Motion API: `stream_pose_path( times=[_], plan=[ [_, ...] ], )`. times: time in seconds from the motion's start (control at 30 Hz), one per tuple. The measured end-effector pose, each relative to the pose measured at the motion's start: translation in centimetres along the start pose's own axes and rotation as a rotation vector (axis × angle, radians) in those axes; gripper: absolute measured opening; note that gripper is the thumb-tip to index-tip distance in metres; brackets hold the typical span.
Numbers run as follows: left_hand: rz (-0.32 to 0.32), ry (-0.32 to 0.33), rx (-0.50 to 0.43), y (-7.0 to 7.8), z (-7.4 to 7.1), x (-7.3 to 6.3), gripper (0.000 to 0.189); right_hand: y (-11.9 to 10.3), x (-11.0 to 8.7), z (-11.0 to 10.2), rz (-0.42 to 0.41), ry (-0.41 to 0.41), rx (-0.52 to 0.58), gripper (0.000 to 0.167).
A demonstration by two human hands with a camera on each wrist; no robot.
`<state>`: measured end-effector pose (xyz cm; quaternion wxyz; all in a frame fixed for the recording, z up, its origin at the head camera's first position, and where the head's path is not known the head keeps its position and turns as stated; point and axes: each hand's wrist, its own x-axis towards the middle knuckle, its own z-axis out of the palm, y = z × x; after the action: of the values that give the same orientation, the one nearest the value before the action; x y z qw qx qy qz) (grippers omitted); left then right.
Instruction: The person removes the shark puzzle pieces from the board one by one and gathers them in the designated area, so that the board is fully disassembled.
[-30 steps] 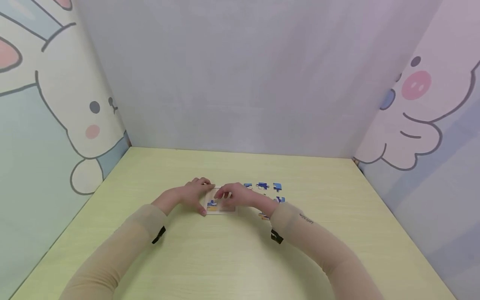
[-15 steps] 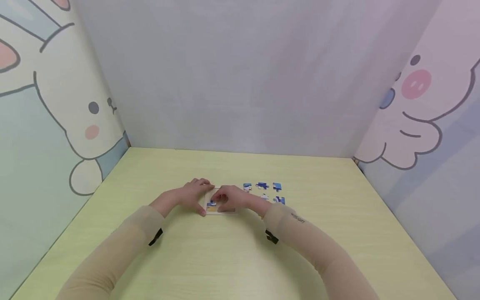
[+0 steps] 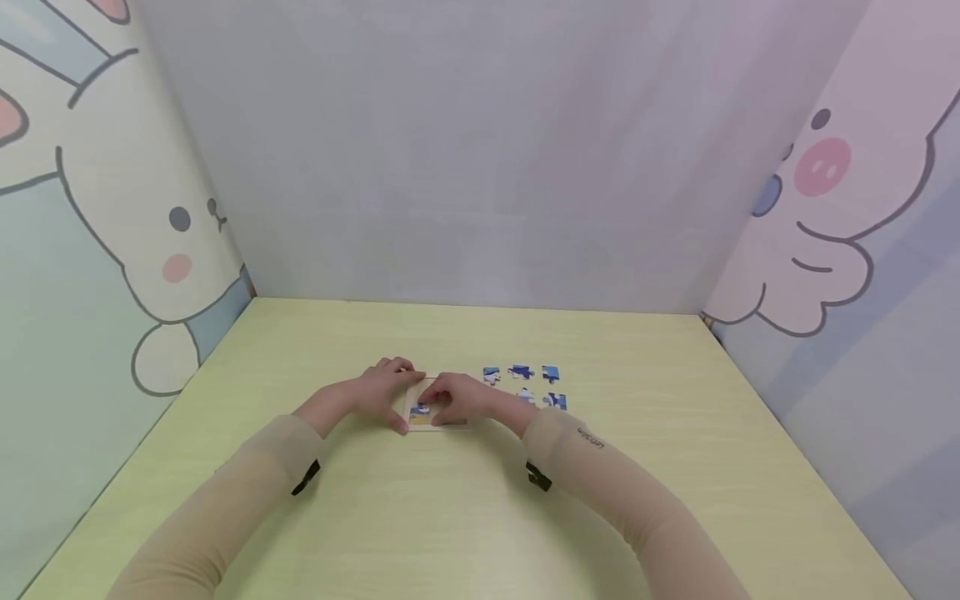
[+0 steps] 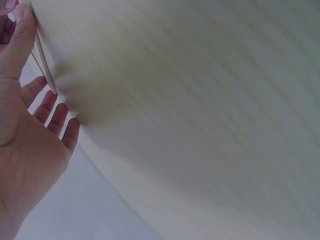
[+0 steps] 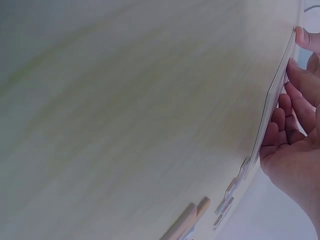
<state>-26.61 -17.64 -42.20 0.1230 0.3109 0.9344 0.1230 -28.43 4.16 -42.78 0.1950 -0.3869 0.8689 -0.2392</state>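
A shallow jigsaw tray (image 3: 438, 428) with a pale rim lies on the table. In its near left corner shows a blue and yellow puzzle piece (image 3: 418, 415). Spread along the tray's left side is my left hand (image 3: 381, 393), thumb at the near corner and fingers at the far one. My right hand (image 3: 459, 398) reaches over the tray with bent fingers; index fingertip and thumb are on the puzzle piece. The right hand hides much of the tray floor. In the right wrist view, the remaining fingers of the right hand (image 5: 295, 120) are curled beneath the palm.
Several loose puzzle pieces (image 3: 521, 372) lie right of the tray, some partly behind the right forearm. Light wood-patterned table (image 3: 420, 517) spreads around. A grey curtain (image 3: 480, 167) stands at the back, with cartoon-printed panels at both sides.
My right hand has lowered and shifted slightly left, its index fingertip and thumb coming down onto the piece in the corner. The left hand stays at the tray's left side.
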Motion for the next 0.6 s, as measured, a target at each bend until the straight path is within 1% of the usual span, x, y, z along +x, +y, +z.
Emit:
stream_pose_path(
  times=[0.13,0.3,0.43,0.6],
  plan=[
    [-0.001,0.001,-0.004,0.02,-0.05,0.03,0.097,0.18,-0.13,-0.02,0.005,0.004,0.052,0.037],
    [-0.012,-0.006,-0.009,0.08,-0.02,0.01,0.097,0.36,-0.26,0.02,-0.003,0.018,0.141,0.029],
    [-0.023,-0.01,-0.004,0.19,-0.08,-0.08,0.097,0.14,-0.25,0.16,-0.003,0.044,0.183,0.022],
    [-0.017,-0.011,0.006,0.3,-0.2,-0.23,0.097,0.02,-0.11,0.34,0.002,0.077,0.204,0.016]
  ],
)
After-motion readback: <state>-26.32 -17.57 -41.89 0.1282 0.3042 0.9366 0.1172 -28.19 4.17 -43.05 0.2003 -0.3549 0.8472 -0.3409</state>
